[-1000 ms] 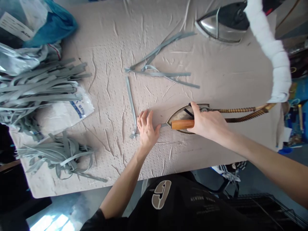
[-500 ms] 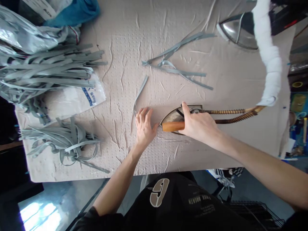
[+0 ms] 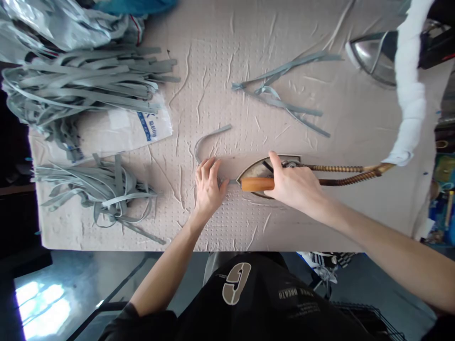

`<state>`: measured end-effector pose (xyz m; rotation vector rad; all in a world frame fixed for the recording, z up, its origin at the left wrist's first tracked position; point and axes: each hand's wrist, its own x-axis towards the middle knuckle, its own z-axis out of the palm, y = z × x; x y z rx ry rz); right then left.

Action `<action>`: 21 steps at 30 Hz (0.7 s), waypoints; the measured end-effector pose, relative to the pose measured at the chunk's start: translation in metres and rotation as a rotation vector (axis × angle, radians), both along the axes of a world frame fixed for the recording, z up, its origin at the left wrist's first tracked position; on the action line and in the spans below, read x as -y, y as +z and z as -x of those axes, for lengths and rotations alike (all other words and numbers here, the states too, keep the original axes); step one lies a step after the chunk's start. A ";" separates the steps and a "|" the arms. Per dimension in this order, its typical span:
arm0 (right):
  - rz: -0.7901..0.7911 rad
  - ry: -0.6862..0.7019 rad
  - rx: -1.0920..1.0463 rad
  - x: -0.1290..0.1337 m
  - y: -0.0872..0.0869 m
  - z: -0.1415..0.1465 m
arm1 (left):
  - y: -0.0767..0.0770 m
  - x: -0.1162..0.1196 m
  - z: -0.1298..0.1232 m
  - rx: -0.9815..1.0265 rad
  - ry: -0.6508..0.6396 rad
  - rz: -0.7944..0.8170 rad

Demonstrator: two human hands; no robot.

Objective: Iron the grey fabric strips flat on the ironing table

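Note:
My right hand [image 3: 296, 184] is wrapped round the orange handle of an iron [image 3: 258, 173], which rests flat on the padded table [image 3: 320, 213]. Left of the iron's tip, my left hand [image 3: 209, 187] lies low over a narrow grey strip [image 3: 213, 133], its fingers together and bent. The strip curves out beyond my fingertips, and a short length shows between my thumb and the iron's tip. What lies under the iron and under my fingers is hidden.
Two heaps of grey strips [image 3: 88, 85] lie at the left, one partly on a plastic bag [image 3: 121, 128]. Loose joined strips [image 3: 284, 71] lie beyond the iron. A second iron [image 3: 373, 54] and a white-wrapped hose [image 3: 410, 94] are at the right.
The view has shifted, so the table's things sit differently. My left hand has moved slightly left from the iron's tip, and a piece of strip now shows between them. The strip's free end has swung right.

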<state>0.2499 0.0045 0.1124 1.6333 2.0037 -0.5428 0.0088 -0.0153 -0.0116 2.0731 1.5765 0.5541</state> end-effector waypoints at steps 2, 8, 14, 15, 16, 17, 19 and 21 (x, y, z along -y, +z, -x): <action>-0.010 0.020 -0.022 -0.001 -0.001 0.011 | -0.002 0.003 0.003 0.001 0.027 -0.028; -0.038 -0.015 0.019 0.001 -0.004 0.021 | -0.008 0.010 0.008 -0.056 0.079 -0.064; 0.016 -0.051 0.109 0.002 -0.001 0.013 | -0.002 0.003 0.017 -0.106 -0.045 -0.003; 0.025 -0.058 0.129 0.002 -0.001 0.011 | 0.002 0.001 0.017 -0.114 -0.059 0.010; 0.030 -0.062 0.144 0.002 0.000 0.009 | 0.006 0.000 0.016 -0.124 -0.072 0.020; 0.033 -0.064 0.155 0.002 0.000 0.007 | 0.010 -0.002 0.015 -0.136 -0.081 0.027; 0.030 -0.064 0.166 0.003 0.000 0.004 | 0.017 -0.004 0.011 -0.160 -0.085 0.045; 0.024 -0.061 0.168 0.003 -0.001 0.003 | 0.022 -0.006 0.007 -0.176 -0.084 0.065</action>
